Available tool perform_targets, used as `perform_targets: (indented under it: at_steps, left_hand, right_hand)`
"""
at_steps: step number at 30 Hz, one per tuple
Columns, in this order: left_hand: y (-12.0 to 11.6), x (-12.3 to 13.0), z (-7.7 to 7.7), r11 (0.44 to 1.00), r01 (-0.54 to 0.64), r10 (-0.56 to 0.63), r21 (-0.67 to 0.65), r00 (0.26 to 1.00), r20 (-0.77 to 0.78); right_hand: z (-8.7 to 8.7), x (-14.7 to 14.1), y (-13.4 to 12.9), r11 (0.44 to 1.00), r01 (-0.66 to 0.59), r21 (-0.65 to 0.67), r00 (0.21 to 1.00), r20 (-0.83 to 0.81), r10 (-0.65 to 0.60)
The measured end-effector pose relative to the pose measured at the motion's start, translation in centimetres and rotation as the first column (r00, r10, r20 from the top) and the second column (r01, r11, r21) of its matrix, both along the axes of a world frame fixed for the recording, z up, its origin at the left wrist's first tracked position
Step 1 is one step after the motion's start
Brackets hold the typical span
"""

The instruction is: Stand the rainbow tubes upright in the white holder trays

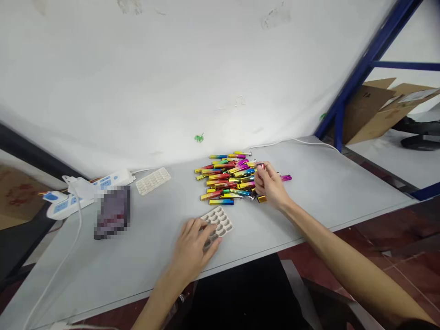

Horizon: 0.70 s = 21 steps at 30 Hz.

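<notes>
My left hand [192, 245] lies over the left part of a pale tray with rows of oval holes [224, 223], its thumb along the near edge and its fingers across the top. At the right side of a heap of shiny, multicoloured lighters [220, 177], my right hand [271, 185] is closed. A lighter [261, 165] with a reddish, metallic end shows between its thumb and curled fingers; the rest of it is hidden. The heap's lighters, in yellow, red, blue and magenta, lie crosswise and overlap.
A second pale tray [153, 180] lies farther left. Beyond it are a white power strip [113, 181] with cables and a blurred dark object [113, 213]. The grey table [144, 256] meets a white wall; a blue frame [338, 123] and cardboard boxes [367, 107] stand right.
</notes>
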<state>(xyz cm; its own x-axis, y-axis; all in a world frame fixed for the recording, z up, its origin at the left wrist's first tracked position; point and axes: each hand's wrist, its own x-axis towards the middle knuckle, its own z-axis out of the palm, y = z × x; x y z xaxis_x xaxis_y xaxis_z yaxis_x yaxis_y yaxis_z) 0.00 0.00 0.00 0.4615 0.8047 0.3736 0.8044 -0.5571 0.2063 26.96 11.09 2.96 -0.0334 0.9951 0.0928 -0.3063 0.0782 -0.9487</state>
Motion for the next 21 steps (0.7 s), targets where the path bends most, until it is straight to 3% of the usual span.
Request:
perform_targets:
  at_steps: [5, 11, 15, 21]
  left_hand:
    - [0.6, 1.6, 0.3, 0.998, 0.053, -0.053, -0.040, 0.999, 0.008]
    - [0.1, 1.0, 0.0, 0.999, 0.049, -0.049, 0.001, 0.995, 0.091]
    - [0.3, 0.5, -0.4, 0.998, -0.056, 0.060, -0.026, 0.981, 0.187]
    - [0.7, 0.4, -0.5, 0.966, -0.230, 0.253, -0.115, 0.932, 0.260]
  right_hand:
    - [-0.3, -1.2, 1.8, 0.996, -0.086, -0.002, 0.995, -0.041, 0.086]
    - [-1.1, -1.5, 0.8, 0.995, -0.096, -0.003, 0.995, -0.032, 0.096]
    - [-0.8, -1.3, 0.0, 0.992, -0.125, 0.024, 0.992, 0.003, 0.125]
    - [-0.9, -1.0, 0.2, 0.992, -0.116, -0.040, 0.993, -0.019, 0.116]
